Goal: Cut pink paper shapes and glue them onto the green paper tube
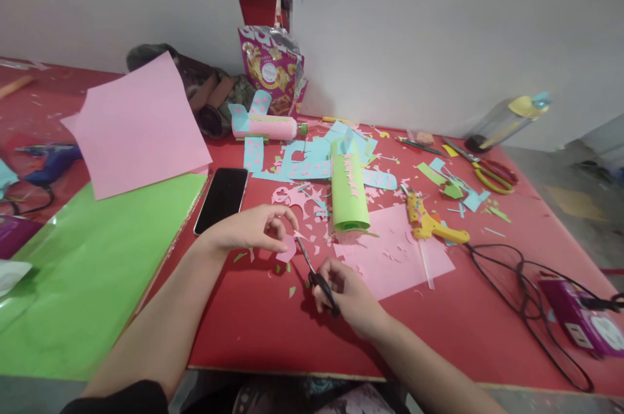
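Observation:
Between the fingers of my left hand [260, 229] is a small piece of pink paper [287, 250]. My right hand [348, 297] grips a pair of scissors [322, 292] by its black handles, and the blades point up and left to the edge of that paper. Just beyond, a green paper-wrapped cylinder [350, 199] with blue paper wings and pink trim lies on the table. Pink, blue and green scraps are scattered around it. Left of my left hand lies a black phone [221, 199].
A yellow glue gun [433, 225] rests on a pink sheet [390, 271], its cord running to a purple power strip [582, 316]. Large scissors [487, 167] and a bottle [507, 121] stand far right. Left are green paper [97, 284], pink paper [146, 128] and a blue glue gun [51, 164].

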`<state>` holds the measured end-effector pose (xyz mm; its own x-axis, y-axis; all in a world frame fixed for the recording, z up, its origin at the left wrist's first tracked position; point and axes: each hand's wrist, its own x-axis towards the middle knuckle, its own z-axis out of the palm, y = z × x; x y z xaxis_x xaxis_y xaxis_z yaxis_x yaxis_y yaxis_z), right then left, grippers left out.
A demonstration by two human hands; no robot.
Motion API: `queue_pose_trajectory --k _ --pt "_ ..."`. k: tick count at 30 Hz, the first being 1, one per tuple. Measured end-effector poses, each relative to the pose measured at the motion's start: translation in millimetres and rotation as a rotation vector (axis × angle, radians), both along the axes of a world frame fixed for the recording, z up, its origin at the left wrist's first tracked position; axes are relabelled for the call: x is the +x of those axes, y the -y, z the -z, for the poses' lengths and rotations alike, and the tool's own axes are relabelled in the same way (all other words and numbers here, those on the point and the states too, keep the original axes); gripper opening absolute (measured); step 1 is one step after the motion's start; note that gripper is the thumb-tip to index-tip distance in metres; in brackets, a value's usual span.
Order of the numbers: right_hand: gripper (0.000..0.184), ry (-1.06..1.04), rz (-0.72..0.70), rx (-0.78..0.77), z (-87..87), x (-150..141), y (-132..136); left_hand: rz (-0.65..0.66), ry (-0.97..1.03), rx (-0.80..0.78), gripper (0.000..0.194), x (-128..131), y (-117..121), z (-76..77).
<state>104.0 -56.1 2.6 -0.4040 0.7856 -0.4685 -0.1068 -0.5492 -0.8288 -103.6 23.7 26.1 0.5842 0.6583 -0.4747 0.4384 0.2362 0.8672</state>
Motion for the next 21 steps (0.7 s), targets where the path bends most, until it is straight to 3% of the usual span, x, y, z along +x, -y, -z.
queue_pose_trajectory --k 5,12,21 --pt "0.040 0.009 -0.038 -0.005 -2.8 2.0 -0.4 -0.017 0.006 -0.005 0.033 1.9 1.4 -3.5" --pt "0.043 -0.070 -0.068 -0.053 -7.0 4.3 -0.3 -0.147 0.057 0.045 0.038 4.2 2.9 -8.6" --pt "0.042 -0.066 -0.098 -0.055 -5.3 5.8 -1.2 -0.014 0.077 -0.036 0.042 9.4 4.5 -6.5"
